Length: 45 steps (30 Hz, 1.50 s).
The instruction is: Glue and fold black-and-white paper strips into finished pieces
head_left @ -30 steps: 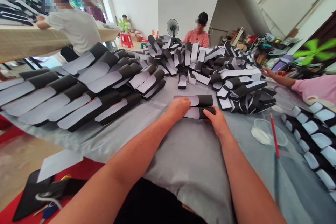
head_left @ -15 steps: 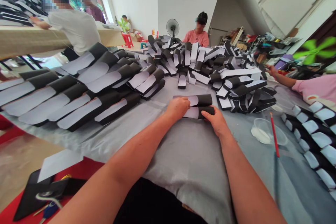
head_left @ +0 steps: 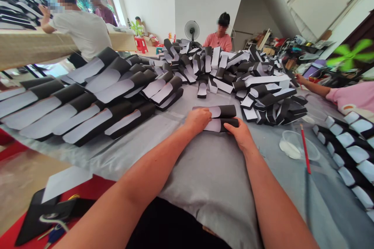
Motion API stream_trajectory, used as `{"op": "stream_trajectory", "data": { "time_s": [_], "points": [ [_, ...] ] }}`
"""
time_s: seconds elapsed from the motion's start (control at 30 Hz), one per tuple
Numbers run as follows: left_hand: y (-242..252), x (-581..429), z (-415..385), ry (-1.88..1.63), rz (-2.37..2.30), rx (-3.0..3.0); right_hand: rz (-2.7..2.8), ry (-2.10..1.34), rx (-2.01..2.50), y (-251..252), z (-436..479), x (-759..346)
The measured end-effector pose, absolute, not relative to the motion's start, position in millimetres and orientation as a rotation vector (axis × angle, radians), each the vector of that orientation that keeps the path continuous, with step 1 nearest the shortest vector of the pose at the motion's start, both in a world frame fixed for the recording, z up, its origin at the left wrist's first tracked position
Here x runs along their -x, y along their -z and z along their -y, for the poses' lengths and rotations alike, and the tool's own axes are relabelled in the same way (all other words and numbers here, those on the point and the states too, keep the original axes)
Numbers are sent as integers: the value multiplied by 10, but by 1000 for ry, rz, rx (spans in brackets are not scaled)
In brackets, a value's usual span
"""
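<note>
Both my hands rest on a black and white folded card piece (head_left: 218,125) lying on the grey table cover (head_left: 210,179). My left hand (head_left: 198,120) is curled over its left end, fingers closed on it. My right hand (head_left: 241,134) presses its right end with bent fingers. A second like piece (head_left: 223,111) lies just behind it, touching it.
Rows of the same card pieces (head_left: 87,101) fill the left, a loose heap (head_left: 248,81) lies behind, another row (head_left: 347,151) at right. A clear bowl (head_left: 295,146) with a red brush (head_left: 305,149) stands right. Scissors (head_left: 54,233) lie lower left. Other people sit around the table.
</note>
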<state>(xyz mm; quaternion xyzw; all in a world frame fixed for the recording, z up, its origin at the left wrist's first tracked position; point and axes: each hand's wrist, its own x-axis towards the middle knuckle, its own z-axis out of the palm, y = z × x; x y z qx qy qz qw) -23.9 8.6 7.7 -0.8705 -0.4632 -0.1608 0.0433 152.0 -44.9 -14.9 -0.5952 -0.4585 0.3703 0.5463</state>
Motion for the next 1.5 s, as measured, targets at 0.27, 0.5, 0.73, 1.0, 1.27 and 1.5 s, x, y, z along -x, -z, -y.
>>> {"op": "stream_trajectory", "data": {
  "time_s": [0.27,0.5,0.73,1.0,1.27,1.5],
  "points": [
    [-96,235,-84,464,1442,2663,1051,-891,1402,140,457,-1503],
    [-95,245,-86,473,1456,2665,999,-1027,1317,138,439,-1539],
    [-108,242,-76,455,1439,2678,1038,-973,1340,141,455,-1530],
    [-88,253,-89,485,1497,2651,957,-978,1311,188,435,-1559],
    [-105,270,-83,456,1593,2633,940,-883,1327,241,407,-1558],
    [-116,241,-44,393,1455,2660,1387,-7,1462,18,506,-1491]
  ]
}}
